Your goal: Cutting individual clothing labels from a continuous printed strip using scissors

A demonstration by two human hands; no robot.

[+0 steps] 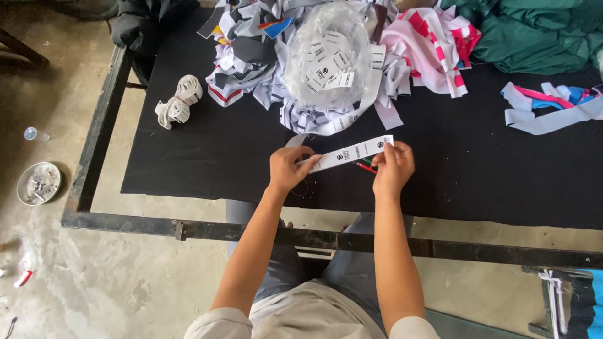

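Observation:
A long white label strip (353,152) with dark printed marks stretches between both hands, just above the black cloth-covered table (207,163). My left hand (290,168) pinches its left end, where the strip curls up. My right hand (393,167) grips its right end. Under the right hand lie a red pen and a green pen (366,166), partly hidden.
A clear bag of small white tags (328,58) sits on a heap of white, pink and grey fabric strips (402,63). A rolled white band (179,100) lies at left, green cloth (534,37) at back right, blue and pink strips (553,103) at right. A metal dish (39,183) rests on the floor.

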